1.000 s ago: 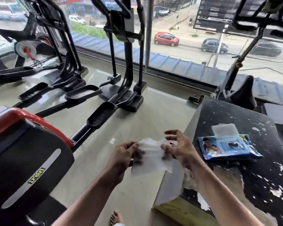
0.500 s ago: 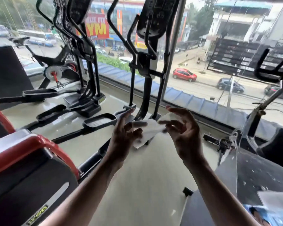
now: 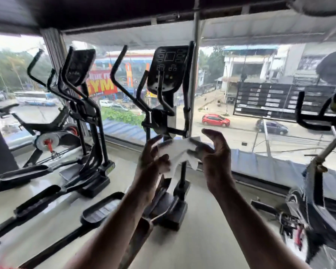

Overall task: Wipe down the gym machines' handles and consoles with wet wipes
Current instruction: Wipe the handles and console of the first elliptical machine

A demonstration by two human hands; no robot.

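A white wet wipe (image 3: 179,152) was held up between both hands, in front of the middle elliptical machine (image 3: 169,121) and below its dark console (image 3: 168,68). The wipe's left end was pinched by the left hand (image 3: 153,158) — thumb curled against it — while its right end was gripped by the curled fingers of the right hand (image 3: 214,152). A second elliptical (image 3: 81,105) stood to the left, an exercise bike (image 3: 318,171) to the right — both before the window (image 3: 260,94).

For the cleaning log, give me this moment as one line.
stage: wipe readied | left hand: holds wet wipe | right hand: holds the wipe's other end | elliptical console: ahead, untouched
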